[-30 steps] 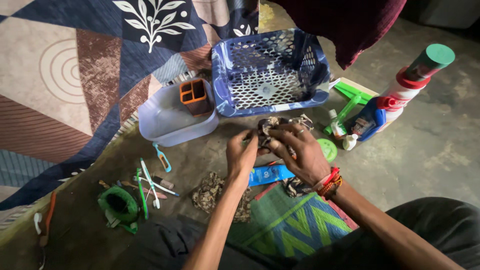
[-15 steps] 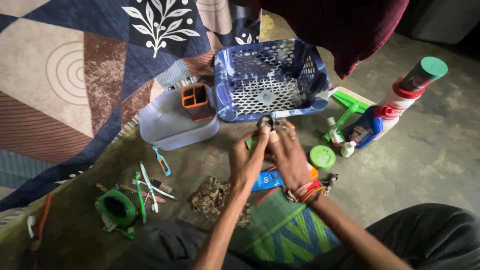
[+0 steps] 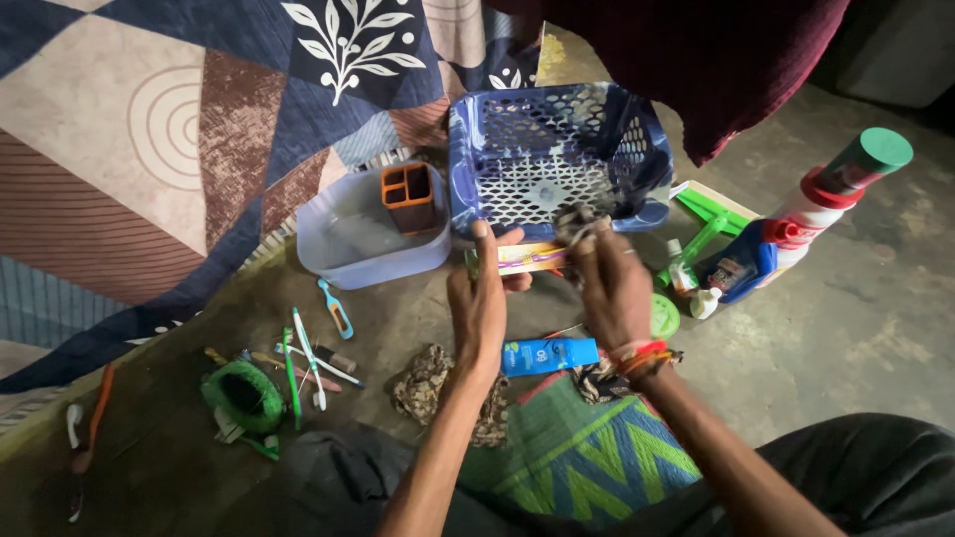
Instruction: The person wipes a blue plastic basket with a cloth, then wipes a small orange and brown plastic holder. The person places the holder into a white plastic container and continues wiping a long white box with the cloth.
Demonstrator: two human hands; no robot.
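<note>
The left hand (image 3: 479, 298) pinches a flat yellow packet (image 3: 530, 258) by its left end; its long axis runs sideways, just before the near wall of the blue basket (image 3: 477, 139). The right hand (image 3: 612, 283) grips a dark patterned rag (image 3: 577, 221) touching the packet's right end. The basket looks empty. The pale tub (image 3: 338, 254) beside it holds an orange divided cup (image 3: 410, 196).

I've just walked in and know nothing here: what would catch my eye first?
The two hands at the centre: the left hand holds a flat yellow packet, the right hand a crumpled rag. Just beyond them sits a blue lattice basket, with a pale tub to its left. Toothbrushes lie scattered lower left.
</note>
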